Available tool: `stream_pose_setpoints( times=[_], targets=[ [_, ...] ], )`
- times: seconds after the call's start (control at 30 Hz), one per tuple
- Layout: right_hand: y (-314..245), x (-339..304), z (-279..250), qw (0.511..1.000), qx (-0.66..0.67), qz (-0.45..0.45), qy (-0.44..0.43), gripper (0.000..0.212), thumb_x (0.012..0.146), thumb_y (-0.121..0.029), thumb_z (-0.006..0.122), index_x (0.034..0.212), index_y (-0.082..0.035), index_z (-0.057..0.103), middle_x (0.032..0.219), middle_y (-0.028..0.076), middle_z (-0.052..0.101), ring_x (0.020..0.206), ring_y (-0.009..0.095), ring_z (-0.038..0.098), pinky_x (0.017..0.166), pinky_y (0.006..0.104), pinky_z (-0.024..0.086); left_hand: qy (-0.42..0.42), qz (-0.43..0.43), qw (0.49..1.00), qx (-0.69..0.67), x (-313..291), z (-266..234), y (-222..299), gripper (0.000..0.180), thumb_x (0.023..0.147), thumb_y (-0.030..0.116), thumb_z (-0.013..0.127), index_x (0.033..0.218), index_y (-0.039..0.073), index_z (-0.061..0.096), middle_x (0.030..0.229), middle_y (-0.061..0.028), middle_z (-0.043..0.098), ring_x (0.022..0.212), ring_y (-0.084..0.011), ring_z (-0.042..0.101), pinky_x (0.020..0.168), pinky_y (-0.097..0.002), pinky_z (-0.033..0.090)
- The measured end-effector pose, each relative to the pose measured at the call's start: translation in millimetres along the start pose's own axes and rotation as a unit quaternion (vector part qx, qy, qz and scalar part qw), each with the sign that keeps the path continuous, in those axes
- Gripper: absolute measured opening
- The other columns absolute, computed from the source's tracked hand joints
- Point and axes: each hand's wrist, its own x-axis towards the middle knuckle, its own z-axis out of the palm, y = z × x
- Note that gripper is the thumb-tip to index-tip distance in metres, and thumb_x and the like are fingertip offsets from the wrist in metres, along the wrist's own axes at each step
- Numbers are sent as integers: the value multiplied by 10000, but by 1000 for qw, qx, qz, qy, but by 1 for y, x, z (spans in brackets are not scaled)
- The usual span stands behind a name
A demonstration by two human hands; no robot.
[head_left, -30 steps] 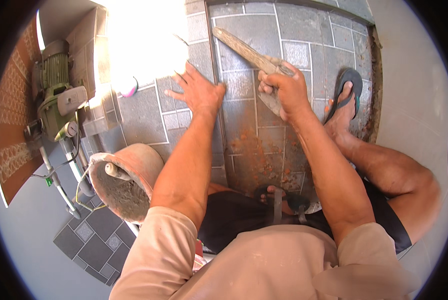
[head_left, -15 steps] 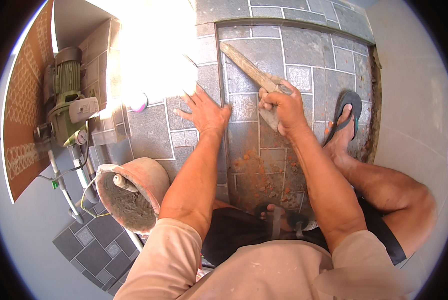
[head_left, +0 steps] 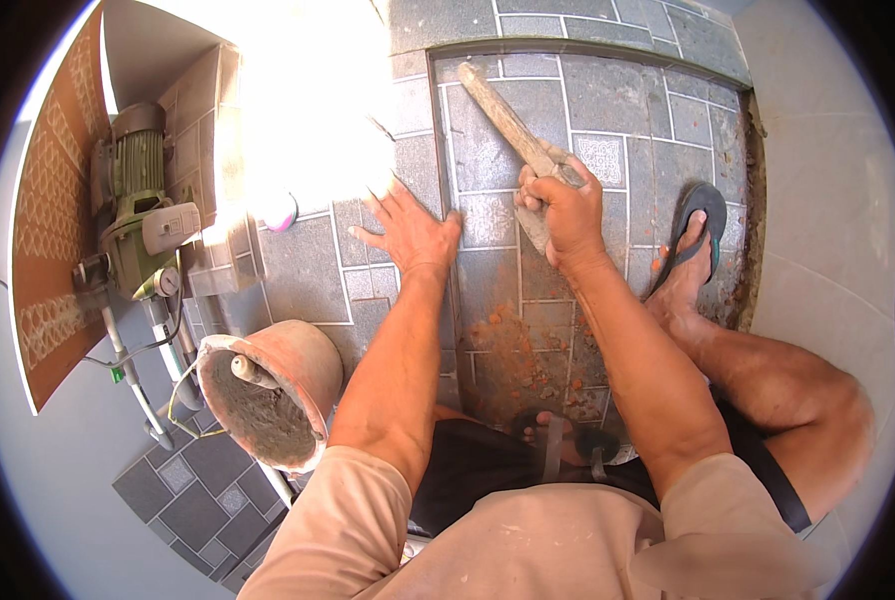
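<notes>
My left hand (head_left: 415, 232) lies flat on the grey tiled floor (head_left: 303, 262) with its fingers spread, beside the straight edge of a sunken tiled section. Its fingertips reach toward a sunlit patch. In my right hand (head_left: 565, 215) is a hammer, gripped around its grey head, over the sunken tiles (head_left: 493, 215). The long wooden handle (head_left: 503, 112) points away and to the left, out of my fist. Part of the head is hidden by my fingers.
At left stands a mortar bucket (head_left: 313, 365) with a tool handle (head_left: 253, 372) poking out. Beyond it are a green pump (head_left: 140, 235) with pipes and a patterned brown panel (head_left: 63, 240). Orange rubble (head_left: 508, 345) litters the sunken tiles near my sandalled foot (head_left: 693, 240).
The hammer's handle has swung slightly right and away at its far end. My left hand stays on the floor. The whole view has shifted a little.
</notes>
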Motion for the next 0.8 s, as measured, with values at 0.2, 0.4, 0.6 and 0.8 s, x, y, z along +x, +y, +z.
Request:
stream_pose_setpoints(
  times=[0.2, 0.4, 0.6, 0.8],
  targets=[
    [3, 3, -10, 1000, 0, 0, -23, 510, 879, 81, 599, 1379, 133, 516, 873, 96, 663, 668, 120, 577, 740, 320, 557, 1, 4, 1000, -5, 2, 3, 4, 1209, 767, 503, 832, 1650, -28, 201, 1715, -238, 247, 1636, -378, 70, 1241, -731, -33],
    [-10, -65, -18, 996, -68, 15, 50, 465, 869, 56, 626, 1329, 93, 567, 900, 104, 692, 680, 129, 612, 692, 298, 542, 41, 43, 998, 12, 3, 16, -14, 1185, 791, 537, 794, 1643, -50, 217, 1678, -253, 320, 1624, -431, 86, 1209, -792, -23],
    [-13, -181, -27, 982, -108, 112, 106, 517, 831, 11, 655, 1342, 73, 605, 836, 60, 664, 665, 109, 596, 601, 252, 464, 66, 50, 997, 6, 5, 20, -14, 1159, 746, 422, 780, 1641, -50, 216, 1671, -237, 337, 1622, -438, 93, 1200, -801, -42],
    [5, -230, -24, 972, -147, 163, 90, 499, 854, -18, 651, 1344, 65, 611, 840, 42, 652, 672, 100, 586, 593, 257, 459, -5, -17, 1000, -1, -17, -16, 10, 1082, 742, 347, 793, 1635, 7, 286, 1722, -233, 263, 1628, -370, 162, 1251, -730, 43]
  ],
)
